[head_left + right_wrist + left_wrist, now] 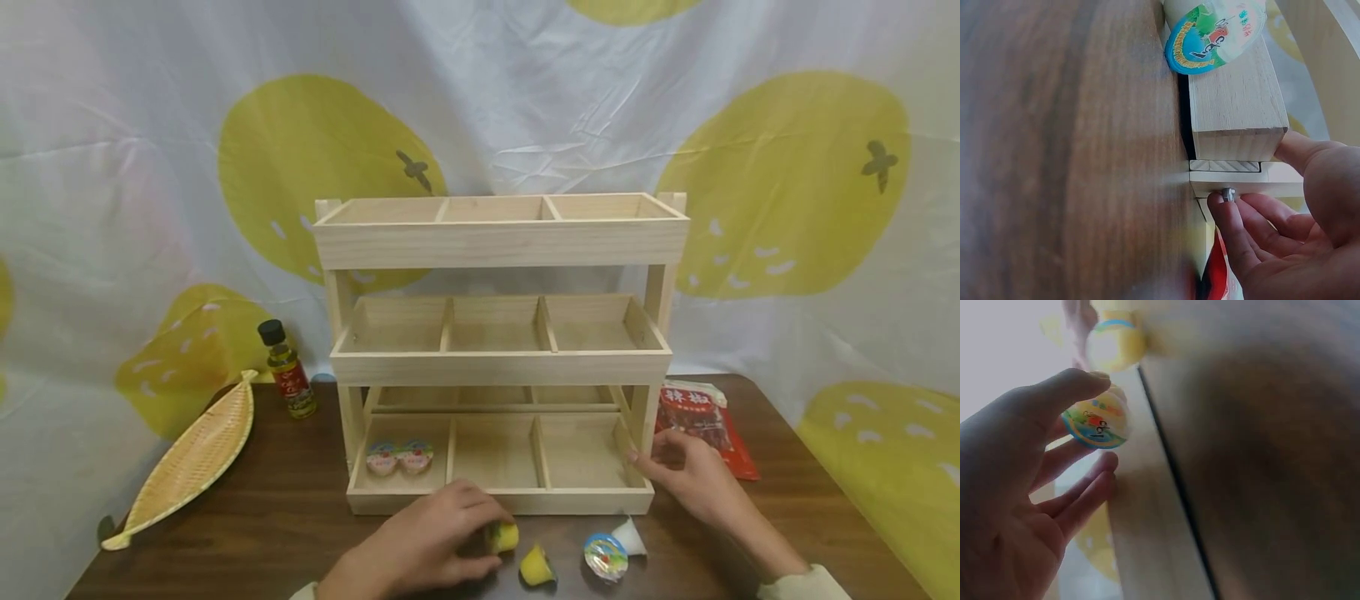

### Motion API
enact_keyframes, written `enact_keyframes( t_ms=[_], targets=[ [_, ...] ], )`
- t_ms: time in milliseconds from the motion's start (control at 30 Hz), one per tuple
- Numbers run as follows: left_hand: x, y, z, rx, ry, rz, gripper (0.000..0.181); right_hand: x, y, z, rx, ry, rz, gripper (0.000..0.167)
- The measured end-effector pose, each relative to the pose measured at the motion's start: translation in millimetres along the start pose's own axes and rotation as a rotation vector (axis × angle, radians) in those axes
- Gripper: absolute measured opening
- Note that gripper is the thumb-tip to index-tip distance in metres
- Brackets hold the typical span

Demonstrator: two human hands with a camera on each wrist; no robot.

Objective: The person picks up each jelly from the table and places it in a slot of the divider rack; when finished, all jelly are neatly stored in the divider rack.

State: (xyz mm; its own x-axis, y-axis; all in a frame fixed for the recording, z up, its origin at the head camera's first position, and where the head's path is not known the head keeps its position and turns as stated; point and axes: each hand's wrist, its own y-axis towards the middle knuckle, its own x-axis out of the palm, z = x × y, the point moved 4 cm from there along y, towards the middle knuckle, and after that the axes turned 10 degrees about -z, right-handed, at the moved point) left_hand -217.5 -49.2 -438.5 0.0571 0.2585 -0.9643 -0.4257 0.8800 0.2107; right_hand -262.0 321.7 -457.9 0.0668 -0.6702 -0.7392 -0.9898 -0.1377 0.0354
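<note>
My left hand (431,537) pinches a yellow jelly cup (505,537) between thumb and fingers, just in front of a three-tier wooden rack (501,503). Its printed lid shows in the left wrist view. At the rack's lower right corner, my right hand (697,479) grips the bottom tray's side, with fingertips beside a metal bolt (1228,194) in the right wrist view. Two pink-lidded jelly cups (399,457) lie in the bottom left compartment. Another yellow jelly cup (536,567), a blue-lidded one (606,557) and a white one (630,536) lie on the table before the rack.
A woven boat-shaped basket (191,462) and a dark-capped oil bottle (291,373) stand left of the rack on the brown table (300,508). Behind my right hand lies a red packet (701,417). A patterned cloth (510,100) hangs at the back.
</note>
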Motion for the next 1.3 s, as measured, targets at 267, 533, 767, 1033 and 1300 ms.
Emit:
enact_keyframes(
  t_ms=[267,533,767,1033,1300],
  targets=[
    [-21.6,11.7,-11.8,-0.03,-0.219,0.048,0.045,0,0.1,0,-0.008,0.007,0.007,0.034],
    [-24.8,23.6,-44.3,-0.032,-0.279,0.222,0.044,0,-1.9,0,-0.009,0.006,-0.005,0.035],
    [-21.2,32.4,-70.1,-0.174,-0.171,0.14,0.048,0,-1.0,0,-0.007,0.017,-0.008,0.034],
    [-10.7,39.8,-87.0,-0.261,-0.183,-0.009,0.044,2,-1.3,2,-0.021,0.013,-0.009,0.034],
    [-6.0,40.2,-92.4,-0.338,-0.166,-0.045,0.039,1,-0.6,1,-0.018,0.015,-0.003,0.033]
  ],
)
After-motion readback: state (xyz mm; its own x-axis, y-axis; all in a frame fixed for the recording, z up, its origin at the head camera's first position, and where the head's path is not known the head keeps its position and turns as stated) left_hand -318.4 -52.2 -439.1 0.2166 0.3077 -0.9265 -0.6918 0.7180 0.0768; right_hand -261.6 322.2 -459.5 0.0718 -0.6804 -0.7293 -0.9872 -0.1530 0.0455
